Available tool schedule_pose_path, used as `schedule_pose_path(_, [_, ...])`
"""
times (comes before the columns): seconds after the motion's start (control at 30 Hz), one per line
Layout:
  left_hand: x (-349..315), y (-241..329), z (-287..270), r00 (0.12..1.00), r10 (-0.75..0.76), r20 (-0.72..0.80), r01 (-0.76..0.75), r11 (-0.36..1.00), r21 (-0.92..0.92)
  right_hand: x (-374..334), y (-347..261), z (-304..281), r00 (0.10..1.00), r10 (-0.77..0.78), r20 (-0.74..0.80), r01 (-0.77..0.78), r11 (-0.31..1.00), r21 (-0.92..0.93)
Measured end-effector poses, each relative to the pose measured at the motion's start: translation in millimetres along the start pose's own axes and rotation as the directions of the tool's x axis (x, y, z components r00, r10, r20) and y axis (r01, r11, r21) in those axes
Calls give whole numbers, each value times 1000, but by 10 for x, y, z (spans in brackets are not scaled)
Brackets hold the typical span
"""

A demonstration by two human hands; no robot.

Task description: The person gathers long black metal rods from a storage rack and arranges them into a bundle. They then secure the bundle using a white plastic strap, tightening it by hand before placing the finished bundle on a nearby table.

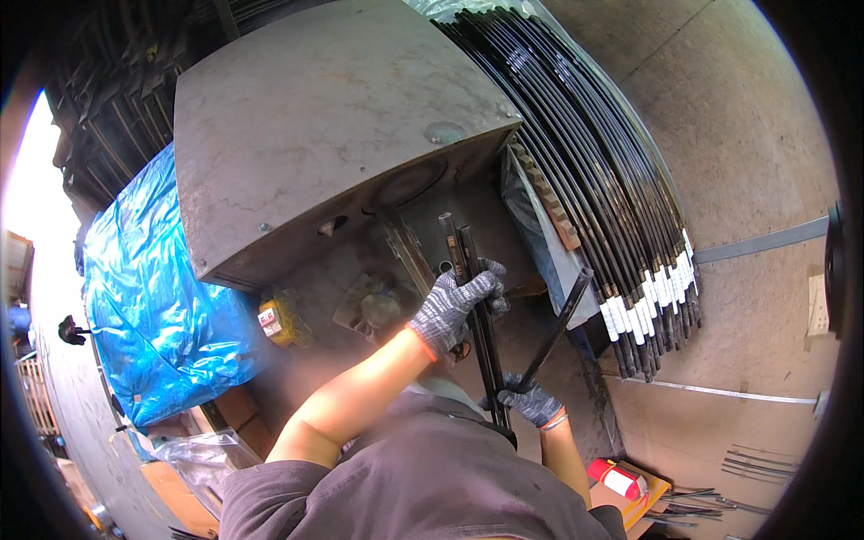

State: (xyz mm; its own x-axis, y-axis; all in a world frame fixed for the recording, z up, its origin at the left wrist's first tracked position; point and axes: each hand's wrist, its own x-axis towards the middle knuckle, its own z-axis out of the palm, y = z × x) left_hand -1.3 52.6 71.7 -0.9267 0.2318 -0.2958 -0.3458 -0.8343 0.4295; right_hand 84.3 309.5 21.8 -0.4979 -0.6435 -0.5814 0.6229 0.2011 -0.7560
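My left hand (453, 308), in a grey knitted glove with an orange cuff, is closed around black metal rods (487, 353). They stand nearly upright in front of my body, their blunt upper ends above my fingers. Lower down, my right hand (535, 404), gloved the same way, is closed by the lower part of these rods. Another black rod (561, 321) slants up and to the right from the right hand. The fingers partly hide where each rod is gripped, so I cannot tell exactly how many are held.
A large steel worktable (342, 117) stands ahead. At its right lies a stack of long black rods (585, 171) with white-wrapped ends, beside a notched wooden strip (545, 198). A blue tarp (162, 297) covers something at left. A fire extinguisher (618, 479) is at lower right.
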Motion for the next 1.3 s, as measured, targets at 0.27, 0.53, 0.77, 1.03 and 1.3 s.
schedule_pose_path(0.27, [-64, -49, -27, 997, -8, 81, 8, 1000, -4, -68, 215, -99, 999, -34, -34, 31, 995, -97])
schedule_pose_path(0.53, [-94, -95, 4, 997, 16, 80, -17, 1000, 16, -80, 166, 9, 996, -84, 14, 83, 995, 57])
schedule_pose_path(0.77, [-116, -121, 14, 999, 35, 37, -37, 998, 50, -67, 253, 34, 996, -86, -34, 89, 991, 96])
schedule_pose_path(1.03, [-245, -50, 177, 998, 67, -2, -64, 960, 272, 68, 87, -117, 818, -187, -544, 301, 945, 128])
schedule_pose_path(1.3, [-266, -65, 230, 997, 74, 23, -77, 925, 373, -457, -1079, -223, 520, -706, -482, -43, 541, -840])
